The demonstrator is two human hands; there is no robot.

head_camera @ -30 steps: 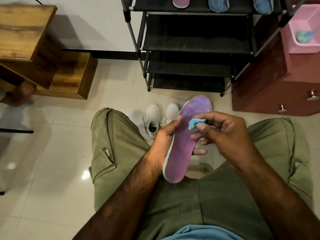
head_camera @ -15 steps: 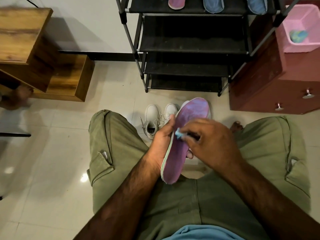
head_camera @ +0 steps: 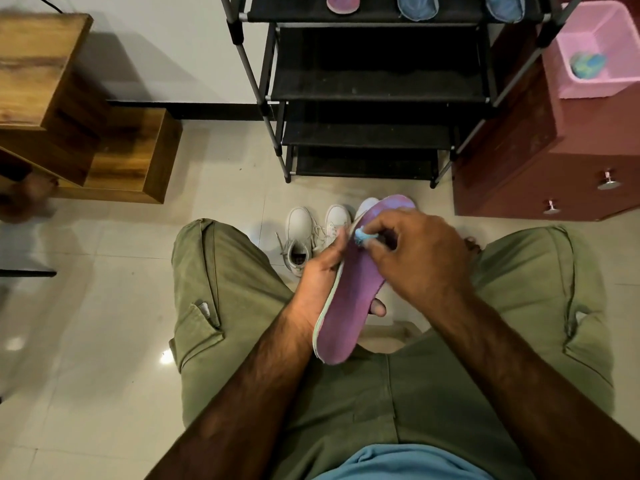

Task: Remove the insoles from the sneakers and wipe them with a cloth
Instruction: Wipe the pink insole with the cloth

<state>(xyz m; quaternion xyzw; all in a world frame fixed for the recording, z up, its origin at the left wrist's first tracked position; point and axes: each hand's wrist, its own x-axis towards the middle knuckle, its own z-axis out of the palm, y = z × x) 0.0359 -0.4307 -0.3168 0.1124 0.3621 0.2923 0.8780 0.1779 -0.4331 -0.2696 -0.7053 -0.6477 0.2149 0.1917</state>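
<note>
The pale tiled floor (head_camera: 104,306) lies open to the left of the person's knees; ahead, it narrows to a strip between the knees and the furniture. A black shoe rack (head_camera: 377,88) stands against the wall. Its right legs are just beside a dark red cabinet (head_camera: 512,161), and a stepped wooden unit (head_camera: 52,81) sits well apart on the left. On the cabinet top a pink tub (head_camera: 595,29) holds a balled rag (head_camera: 588,65). Three spare insoles (head_camera: 417,6) poke over the front edge of the rack's top shelf. White sneakers (head_camera: 301,237) stand on the floor between the knees and the rack's foot.

The purple insole (head_camera: 349,306) is held above the lap, heel toward the body, toe reaching over the sneakers. The left hand (head_camera: 322,271) grips it along its left edge, thumb on the top face, one fingertip showing past the right edge. The right hand (head_camera: 415,258), fingers curled, pinches a small blue cloth (head_camera: 362,235) against the insole near its left edge, below the toe.
</note>
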